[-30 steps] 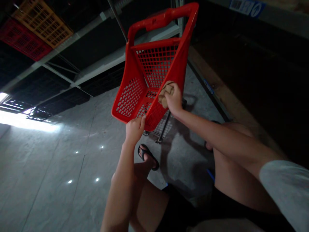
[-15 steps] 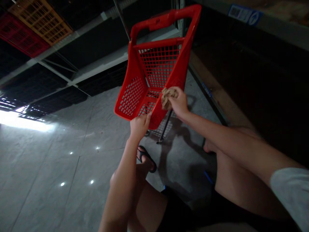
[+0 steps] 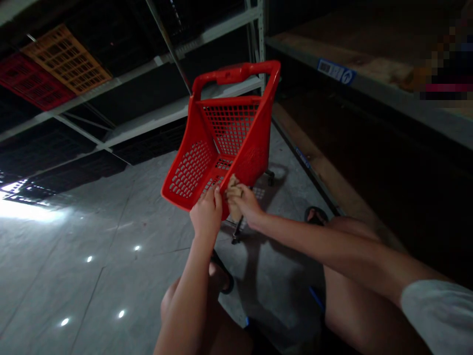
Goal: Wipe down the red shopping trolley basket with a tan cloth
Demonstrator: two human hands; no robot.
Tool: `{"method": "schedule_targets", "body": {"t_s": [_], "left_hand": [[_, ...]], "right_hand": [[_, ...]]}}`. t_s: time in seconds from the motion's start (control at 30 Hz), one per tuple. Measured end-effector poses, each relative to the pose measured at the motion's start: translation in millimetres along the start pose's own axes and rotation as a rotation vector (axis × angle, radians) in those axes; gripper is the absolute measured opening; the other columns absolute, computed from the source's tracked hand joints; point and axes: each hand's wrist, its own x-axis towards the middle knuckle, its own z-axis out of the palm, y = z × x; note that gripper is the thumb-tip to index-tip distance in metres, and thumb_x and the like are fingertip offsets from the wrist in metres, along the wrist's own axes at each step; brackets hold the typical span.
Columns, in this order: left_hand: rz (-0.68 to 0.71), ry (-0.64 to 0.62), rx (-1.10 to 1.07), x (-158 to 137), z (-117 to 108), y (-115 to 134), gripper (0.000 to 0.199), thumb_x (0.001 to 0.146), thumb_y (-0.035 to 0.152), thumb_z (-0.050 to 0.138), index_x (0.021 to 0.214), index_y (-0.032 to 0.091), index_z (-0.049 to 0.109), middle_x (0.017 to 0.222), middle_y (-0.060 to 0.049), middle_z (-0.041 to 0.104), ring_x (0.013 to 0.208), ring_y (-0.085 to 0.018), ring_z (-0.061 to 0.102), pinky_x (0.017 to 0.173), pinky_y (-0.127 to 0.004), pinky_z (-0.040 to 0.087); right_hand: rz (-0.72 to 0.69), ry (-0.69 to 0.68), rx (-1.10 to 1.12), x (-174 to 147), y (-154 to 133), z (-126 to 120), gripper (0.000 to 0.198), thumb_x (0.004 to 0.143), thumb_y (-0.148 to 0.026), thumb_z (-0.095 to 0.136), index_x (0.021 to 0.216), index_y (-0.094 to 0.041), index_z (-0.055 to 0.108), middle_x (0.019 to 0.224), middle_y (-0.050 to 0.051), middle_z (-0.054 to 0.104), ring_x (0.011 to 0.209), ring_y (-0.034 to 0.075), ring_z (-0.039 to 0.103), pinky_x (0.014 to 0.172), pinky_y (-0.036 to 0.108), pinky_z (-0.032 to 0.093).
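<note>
A red plastic shopping cart (image 3: 258, 150) with mesh walls stands on the floor in front of me, its handle at the far end. My left hand (image 3: 207, 211) is closed over the near rim of the basket, thumb on top. Bunched in my right hand (image 3: 249, 203) is a tan cloth (image 3: 233, 192), pressed against the outside of the basket's right wall close to the near corner. The two hands are close together. Part of the cloth hangs below my fingers.
Metal shelving (image 3: 148, 127) runs along the back left, carrying an orange crate (image 3: 70, 59) and a red crate (image 3: 35, 81). At right, a low shelf (image 3: 332, 170) and a higher one with a blue label (image 3: 336, 71) flank the cart. My sandalled feet are on the concrete floor (image 3: 121, 212).
My right hand has slid the cloth along the right side of the basket toward the near corner. My left hand keeps its grip on the rim. The view has tilted upward.
</note>
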Motion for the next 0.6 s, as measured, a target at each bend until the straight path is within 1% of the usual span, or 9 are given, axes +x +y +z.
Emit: {"method": "schedule_targets", "body": {"t_s": [0.03, 0.07, 0.13, 0.2, 0.23, 0.33, 0.4, 0.5, 0.6], "left_hand": [[0.018, 0.019, -0.035, 2.0, 1.4, 0.0, 0.045, 0.117, 0.038, 0.041, 0.133, 0.018, 0.078, 0.109, -0.015, 0.083, 0.085, -0.026, 0.075, 0.07, -0.032, 0.047], [0.016, 0.032, -0.058, 4.0, 3.2, -0.8, 0.045, 0.117, 0.038, 0.041, 0.134, 0.018, 0.078, 0.107, -0.015, 0.083, 0.085, -0.026, 0.076, 0.071, -0.032, 0.049], [-0.016, 0.045, -0.075, 7.0, 7.8, -3.2, 0.047, 0.116, 0.041, 0.041, 0.132, 0.018, 0.079, 0.104, -0.015, 0.084, 0.084, -0.028, 0.077, 0.072, -0.033, 0.051], [-0.021, 0.045, -0.083, 7.8, 12.3, -5.7, 0.047, 0.115, 0.041, 0.041, 0.135, 0.02, 0.078, 0.108, -0.015, 0.084, 0.086, -0.03, 0.078, 0.074, -0.034, 0.054], [-0.003, 0.042, -0.089, 7.5, 14.3, -6.7, 0.046, 0.115, 0.041, 0.042, 0.138, 0.021, 0.076, 0.114, -0.016, 0.083, 0.089, -0.031, 0.079, 0.076, -0.035, 0.056], [0.062, 0.037, -0.089, 5.4, 17.8, -10.8, 0.046, 0.114, 0.037, 0.042, 0.146, 0.023, 0.071, 0.126, -0.016, 0.081, 0.097, -0.031, 0.08, 0.08, -0.037, 0.06], [0.117, 0.023, -0.066, 4.5, 17.2, -17.5, 0.047, 0.114, 0.036, 0.041, 0.15, 0.023, 0.068, 0.126, -0.015, 0.082, 0.096, -0.03, 0.08, 0.08, -0.037, 0.061], [0.238, -0.019, -0.017, 5.1, 11.4, -35.6, 0.046, 0.114, 0.038, 0.044, 0.15, 0.024, 0.067, 0.123, -0.013, 0.083, 0.096, -0.028, 0.081, 0.084, -0.036, 0.063], [0.336, -0.066, 0.001, 5.9, 3.4, -54.7, 0.041, 0.112, 0.042, 0.048, 0.138, 0.023, 0.074, 0.118, -0.012, 0.084, 0.104, -0.029, 0.08, 0.097, -0.039, 0.062]], "right_hand": [[-0.019, 0.056, 0.017, 22.2, -10.1, -3.2, 0.024, 0.066, -0.023, 0.069, 0.088, -0.028, 0.061, 0.084, -0.004, 0.073, 0.078, 0.021, 0.072, 0.071, 0.036, 0.066], [-0.037, 0.085, 0.032, 47.4, -21.5, -7.9, 0.023, 0.067, -0.022, 0.065, 0.088, -0.028, 0.059, 0.084, -0.005, 0.072, 0.077, 0.019, 0.071, 0.069, 0.033, 0.065], [-0.046, 0.137, 0.087, 97.2, -44.0, -20.1, 0.021, 0.064, -0.017, 0.059, 0.083, -0.026, 0.056, 0.075, -0.005, 0.068, 0.068, 0.016, 0.068, 0.064, 0.029, 0.061], [-0.065, 0.251, 0.155, 135.9, -60.8, -34.0, 0.021, 0.064, -0.015, 0.06, 0.08, -0.026, 0.052, 0.07, -0.006, 0.065, 0.062, 0.015, 0.064, 0.06, 0.027, 0.059], [-0.079, 0.306, 0.179, 149.7, -66.6, -40.9, 0.023, 0.064, -0.014, 0.061, 0.08, -0.026, 0.051, 0.069, -0.007, 0.063, 0.061, 0.014, 0.063, 0.06, 0.026, 0.058], [-0.137, 0.413, 0.214, 174.4, -77.5, -59.3, 0.028, 0.067, -0.013, 0.063, 0.085, -0.027, 0.047, 0.074, -0.009, 0.061, 0.066, 0.011, 0.062, 0.064, 0.022, 0.058], [-0.169, 0.451, 0.237, 182.9, -84.3, -67.9, 0.028, 0.07, -0.015, 0.064, 0.088, -0.027, 0.046, 0.077, -0.01, 0.06, 0.068, 0.01, 0.063, 0.067, 0.021, 0.058], [-0.208, 0.458, 0.305, 190.4, -97.1, -73.8, 0.027, 0.074, -0.018, 0.064, 0.096, -0.027, 0.051, 0.086, -0.007, 0.065, 0.075, 0.011, 0.067, 0.072, 0.025, 0.062], [-0.278, 0.396, 0.332, 193.3, -107.4, -73.7, 0.035, 0.074, -0.018, 0.064, 0.107, -0.028, 0.057, 0.105, -0.003, 0.072, 0.088, 0.013, 0.072, 0.086, 0.031, 0.064]]}}
